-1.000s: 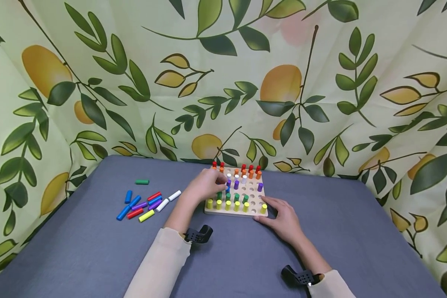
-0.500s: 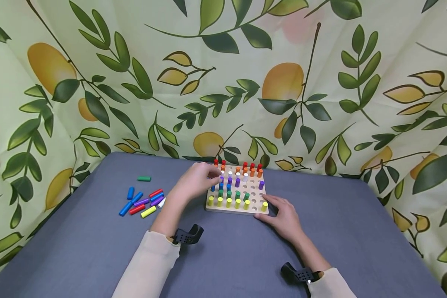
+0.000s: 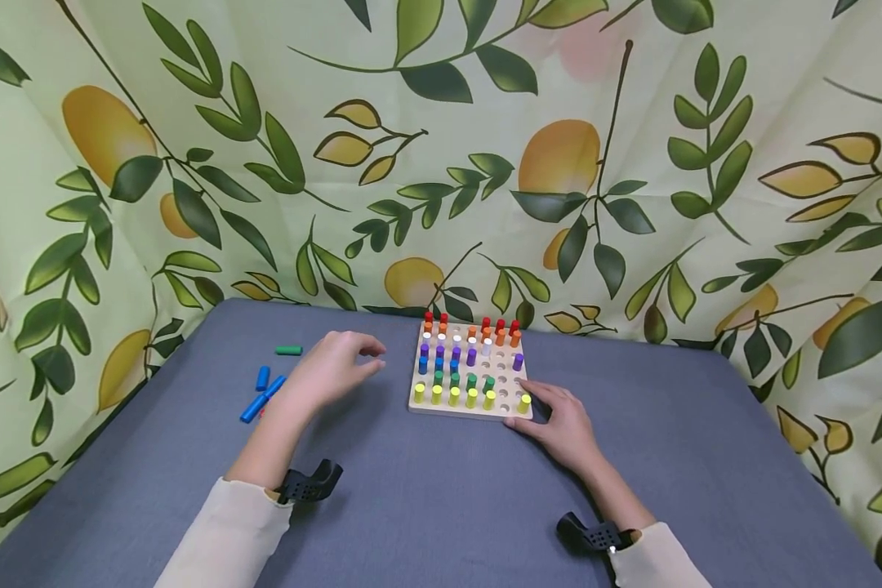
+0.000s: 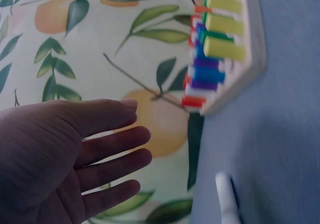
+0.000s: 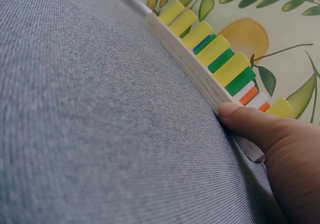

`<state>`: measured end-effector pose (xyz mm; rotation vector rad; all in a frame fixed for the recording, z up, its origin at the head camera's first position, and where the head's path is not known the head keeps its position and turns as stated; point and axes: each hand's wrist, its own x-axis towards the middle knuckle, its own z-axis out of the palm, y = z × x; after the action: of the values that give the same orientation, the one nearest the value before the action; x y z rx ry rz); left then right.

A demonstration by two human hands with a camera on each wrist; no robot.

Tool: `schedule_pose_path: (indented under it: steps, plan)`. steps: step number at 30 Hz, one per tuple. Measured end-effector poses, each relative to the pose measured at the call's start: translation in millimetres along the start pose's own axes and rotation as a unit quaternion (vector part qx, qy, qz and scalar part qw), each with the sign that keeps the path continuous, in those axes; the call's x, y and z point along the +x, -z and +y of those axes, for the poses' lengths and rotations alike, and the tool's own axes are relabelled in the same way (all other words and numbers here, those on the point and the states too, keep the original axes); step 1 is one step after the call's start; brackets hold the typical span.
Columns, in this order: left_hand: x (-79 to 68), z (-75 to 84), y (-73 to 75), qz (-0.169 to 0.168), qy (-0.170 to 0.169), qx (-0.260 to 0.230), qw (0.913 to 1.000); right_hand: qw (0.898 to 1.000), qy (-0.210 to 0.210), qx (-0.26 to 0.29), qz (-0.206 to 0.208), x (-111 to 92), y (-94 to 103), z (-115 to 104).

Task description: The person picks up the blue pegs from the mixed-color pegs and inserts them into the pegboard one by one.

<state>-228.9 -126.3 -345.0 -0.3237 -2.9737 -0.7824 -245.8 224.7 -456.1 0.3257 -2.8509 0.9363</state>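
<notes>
My left hand (image 3: 332, 367) is in the air left of the pegboard, fingers loosely bent and nothing between them. In the left wrist view that hand (image 4: 55, 159) has its fingers spread apart. The light wooden pegboard (image 3: 470, 415) lies flat on the table, with coloured pegs upright in rows: yellow at the front, then green, blue, purple, white, orange and red at the back. Several holes on its right side are bare. My right hand (image 3: 564, 425) holds the board's front right corner, thumb (image 5: 245, 119) on the front edge, beside a yellow peg (image 3: 524, 403).
Loose pegs lie on the left of the grey-blue table (image 3: 426, 506): a green peg (image 3: 289, 350), blue pegs (image 3: 253, 409) and others mostly hidden behind my left hand. A white peg (image 4: 227, 196) shows in the left wrist view. A leaf-and-fruit patterned cloth (image 3: 441, 106) hangs behind.
My left hand has come away from the pegboard's left side and moved left, over the loose pegs. A blue peg and a white peg now show at the board's left end. The right hand stays put.
</notes>
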Motion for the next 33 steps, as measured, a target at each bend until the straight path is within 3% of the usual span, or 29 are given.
schedule_pose_path:
  steps: [8, 14, 23, 33]
  plan:
    - [-27.7, -42.4, 22.0, 0.019, 0.011, 0.006, 0.9998, 1.0, 0.002, 0.004, -0.002, 0, -4.5, 0]
    - [-46.8, -60.0, 38.1, 0.038, 0.031, -0.002, 0.9988, 1.0, 0.0, 0.007, -0.006, 1, -4.9, -2]
    - [-44.0, -64.3, 44.0, 0.031, 0.041, 0.0, 0.9987, 1.0, -0.001, 0.004, -0.002, 0, 3.0, -1]
    - [-49.0, -90.2, 50.9, 0.047, 0.06, -0.002, 0.9971, 1.0, -0.007, 0.006, -0.005, -1, 1.7, -2]
